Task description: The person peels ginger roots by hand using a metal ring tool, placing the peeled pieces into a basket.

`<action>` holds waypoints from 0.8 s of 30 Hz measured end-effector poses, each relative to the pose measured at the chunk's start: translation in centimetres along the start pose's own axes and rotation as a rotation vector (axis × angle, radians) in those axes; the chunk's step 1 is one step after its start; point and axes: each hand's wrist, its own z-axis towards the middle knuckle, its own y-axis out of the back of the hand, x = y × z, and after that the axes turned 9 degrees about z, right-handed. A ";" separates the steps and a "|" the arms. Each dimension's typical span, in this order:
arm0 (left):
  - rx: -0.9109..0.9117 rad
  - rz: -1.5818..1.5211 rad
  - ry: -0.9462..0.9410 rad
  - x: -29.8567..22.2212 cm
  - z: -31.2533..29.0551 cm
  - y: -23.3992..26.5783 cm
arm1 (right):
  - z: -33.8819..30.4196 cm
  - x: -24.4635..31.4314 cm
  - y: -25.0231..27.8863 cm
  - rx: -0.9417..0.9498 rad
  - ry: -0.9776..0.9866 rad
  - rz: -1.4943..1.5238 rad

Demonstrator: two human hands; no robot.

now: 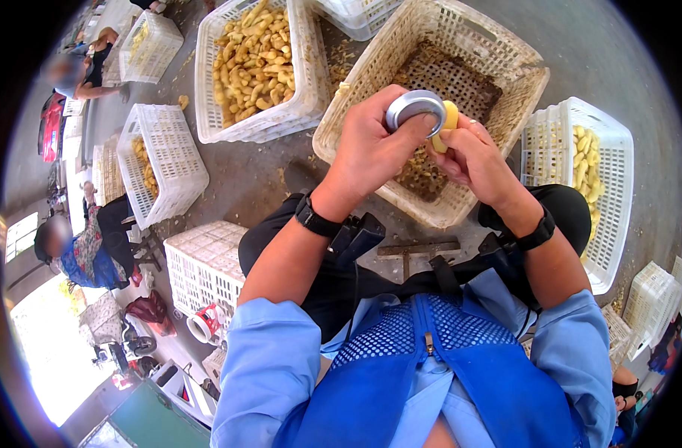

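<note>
My left hand (371, 145) grips a round silver metal tool (414, 108) shaped like a ring or cup. My right hand (472, 157) holds a small yellow piece of fruit (447, 123) pressed against that tool. Both hands are raised together over a tilted cream plastic basket (498, 56), whose bottom holds brown and yellow scraps. Black bands sit on both wrists.
A white crate (311, 82) full of yellow pieces stands at the upper left of the basket. Another white crate (617, 172) with yellow pieces is on the right. More white crates (169, 160) lie to the left, where other people sit on the concrete floor.
</note>
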 end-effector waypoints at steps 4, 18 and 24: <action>0.032 0.019 -0.016 -0.1 1.3 0.5 | 0.0 -0.4 1.0 0.179 -0.193 0.215; -0.134 0.180 0.076 -0.2 2.1 1.6 | -0.2 -1.0 0.3 0.054 -0.069 -0.180; 0.032 0.108 0.147 0.7 1.8 1.7 | -0.1 -1.7 -0.1 -0.007 0.170 -0.529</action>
